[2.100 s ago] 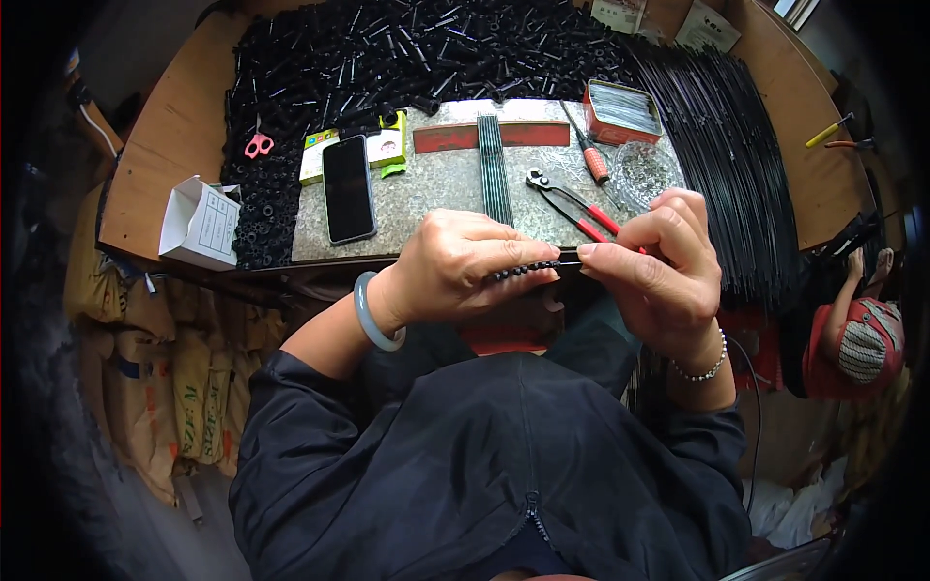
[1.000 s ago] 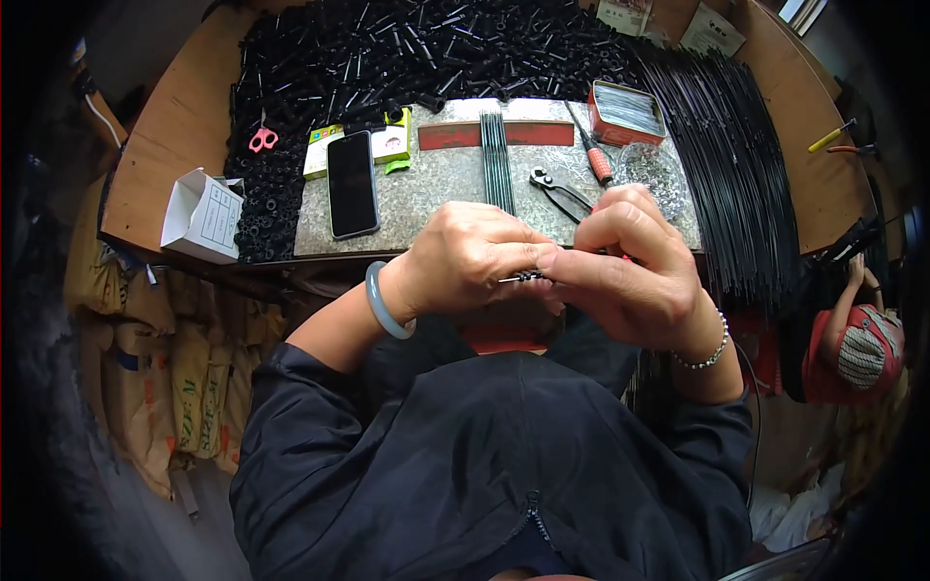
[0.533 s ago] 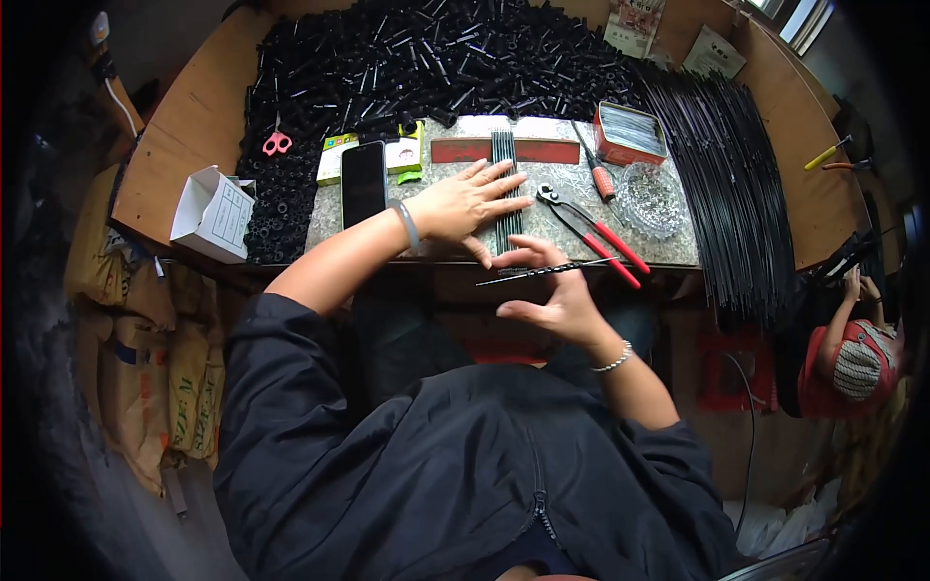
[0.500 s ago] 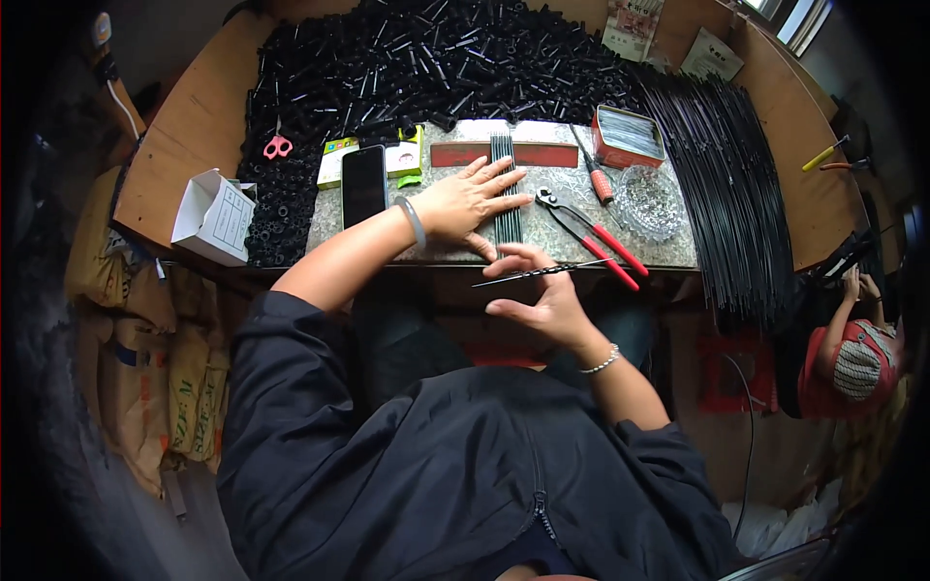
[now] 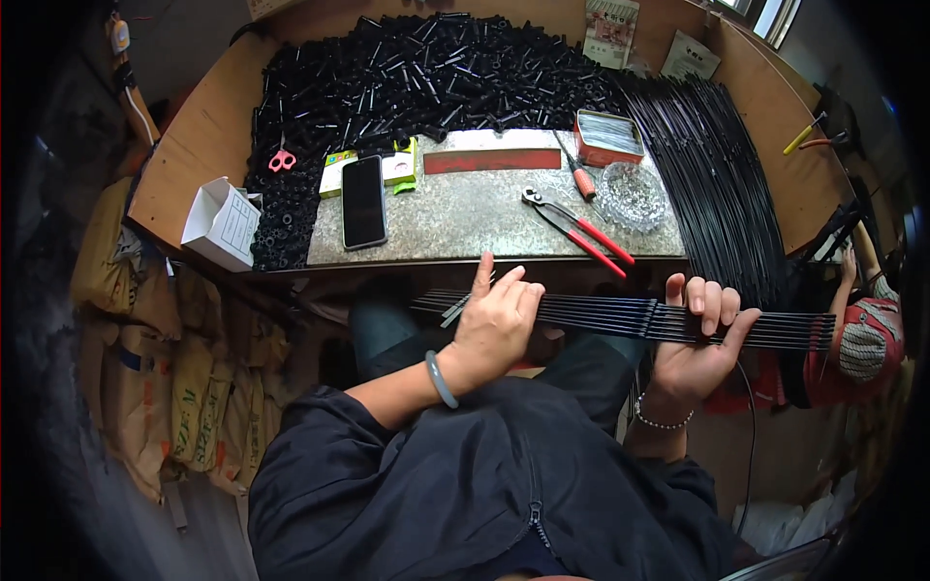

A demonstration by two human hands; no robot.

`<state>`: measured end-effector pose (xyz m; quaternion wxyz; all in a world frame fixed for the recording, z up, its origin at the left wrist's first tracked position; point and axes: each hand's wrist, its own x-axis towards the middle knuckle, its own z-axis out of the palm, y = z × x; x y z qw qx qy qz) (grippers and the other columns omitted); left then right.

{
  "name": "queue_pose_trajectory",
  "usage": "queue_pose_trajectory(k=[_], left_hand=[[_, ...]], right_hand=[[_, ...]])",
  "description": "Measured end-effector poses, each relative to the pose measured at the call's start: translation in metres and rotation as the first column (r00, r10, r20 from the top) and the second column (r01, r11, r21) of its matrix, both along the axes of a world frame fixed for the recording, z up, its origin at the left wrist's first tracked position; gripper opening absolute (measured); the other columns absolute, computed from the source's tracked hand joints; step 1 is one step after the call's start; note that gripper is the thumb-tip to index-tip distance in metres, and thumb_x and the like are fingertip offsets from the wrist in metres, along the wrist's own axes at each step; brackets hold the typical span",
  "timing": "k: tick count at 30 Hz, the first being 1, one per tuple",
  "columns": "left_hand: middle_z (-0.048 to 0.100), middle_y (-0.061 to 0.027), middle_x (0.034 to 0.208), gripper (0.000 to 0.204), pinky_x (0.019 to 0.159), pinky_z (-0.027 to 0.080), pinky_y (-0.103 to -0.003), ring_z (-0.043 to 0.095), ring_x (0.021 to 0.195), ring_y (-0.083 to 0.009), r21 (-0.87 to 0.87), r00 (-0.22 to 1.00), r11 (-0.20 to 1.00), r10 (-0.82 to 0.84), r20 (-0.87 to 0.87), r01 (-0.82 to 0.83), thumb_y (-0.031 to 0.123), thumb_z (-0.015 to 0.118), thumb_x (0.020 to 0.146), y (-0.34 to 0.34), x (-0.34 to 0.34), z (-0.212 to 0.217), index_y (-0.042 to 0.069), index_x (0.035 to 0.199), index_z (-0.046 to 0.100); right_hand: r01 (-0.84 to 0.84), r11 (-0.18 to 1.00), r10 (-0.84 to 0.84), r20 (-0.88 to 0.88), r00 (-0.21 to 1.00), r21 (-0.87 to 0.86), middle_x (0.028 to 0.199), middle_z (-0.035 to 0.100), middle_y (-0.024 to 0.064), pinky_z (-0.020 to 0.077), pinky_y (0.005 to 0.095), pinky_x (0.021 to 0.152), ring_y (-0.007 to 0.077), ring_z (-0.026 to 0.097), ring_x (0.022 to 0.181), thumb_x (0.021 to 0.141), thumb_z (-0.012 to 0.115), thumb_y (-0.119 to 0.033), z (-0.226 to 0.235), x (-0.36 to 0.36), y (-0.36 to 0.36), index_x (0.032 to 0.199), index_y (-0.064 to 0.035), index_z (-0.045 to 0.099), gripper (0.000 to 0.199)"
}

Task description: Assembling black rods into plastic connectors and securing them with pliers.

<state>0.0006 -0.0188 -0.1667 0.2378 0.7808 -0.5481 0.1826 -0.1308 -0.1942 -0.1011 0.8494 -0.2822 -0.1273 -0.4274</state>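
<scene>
A flat bundle of thin black rods [image 5: 596,312] lies side by side across my lap, in front of the worktop's near edge, tilting slightly down to the right. My left hand [image 5: 499,320] is closed on the bundle near its left end, where the rod tips fan out and look lighter. Toward the right end, my right hand [image 5: 699,334] grips the same rods between thumb and fingers, palm turned up. Small joints line up across the rods just left of that hand. Parts of the bundle are hidden by my fingers.
On the grey worktop [image 5: 436,228] are a phone [image 5: 364,201], red-handled pliers [image 5: 581,232], a screwdriver [image 5: 582,182], a glass dish [image 5: 630,197] and a tin [image 5: 608,136]. Black tubes [image 5: 417,77] heap behind; long black rods [image 5: 722,165] lie right. A person [image 5: 867,329] sits far right.
The rods that lay upright under my left hand on the worktop are now lifted off it, turned sideways and held in both hands over my lap. My right hand has moved right.
</scene>
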Motion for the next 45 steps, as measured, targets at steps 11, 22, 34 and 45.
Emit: queue_pose_trajectory(k=[11,22,34,45], left_hand=[[0.064,-0.0146,0.073,0.021,0.108,0.029,-0.045,0.065,0.074,-0.0240,0.694,0.893,0.709,-0.223,0.390,-0.125,0.014,0.044,0.089,0.040,-0.002,0.185,-0.002,0.093,0.057],[0.056,-0.0197,0.104,0.035,0.101,0.035,-0.039,0.056,0.100,-0.0266,-0.036,0.600,0.936,-0.255,-0.758,0.351,0.018,0.048,0.092,0.026,0.001,0.117,-0.005,0.117,0.045],[0.056,-0.0172,0.119,0.074,0.094,0.042,-0.034,0.055,0.109,-0.0222,-0.488,0.201,0.787,-0.584,-0.786,0.377,0.054,0.033,0.093,0.015,0.046,0.106,-0.002,0.141,0.023],[0.038,-0.0267,0.137,0.078,0.106,0.029,-0.042,0.037,0.129,-0.0369,-0.383,0.049,0.441,-0.705,-0.708,0.812,0.052,0.048,0.090,0.042,0.011,0.088,-0.008,0.136,0.031]], right_hand=[[0.171,-0.152,-0.747,0.226,0.626,-0.973,0.097,0.065,0.0186,0.0488,0.0345,0.080,0.0246,0.065,0.091,0.074,0.071,-0.017,0.013,0.045,0.085,0.109,0.0015,0.059,0.041],[-0.531,0.771,0.176,-0.684,0.708,-0.351,0.072,0.066,0.0066,0.0521,0.0260,0.058,0.0119,0.063,0.063,0.086,0.066,-0.012,-0.148,0.072,0.065,0.085,0.0011,0.066,0.013],[-0.700,0.685,0.468,-0.616,0.634,-0.200,0.091,0.065,0.0086,0.0490,0.0259,0.078,0.0125,0.061,0.084,0.073,0.072,-0.051,-0.121,0.063,0.059,0.130,0.0020,0.043,0.083],[-0.640,0.740,0.252,-0.797,0.549,-0.207,0.067,0.060,0.0075,0.0474,0.0234,0.053,0.0111,0.057,0.055,0.098,0.039,-0.038,-0.109,0.073,0.057,0.101,0.0025,0.057,0.045]])
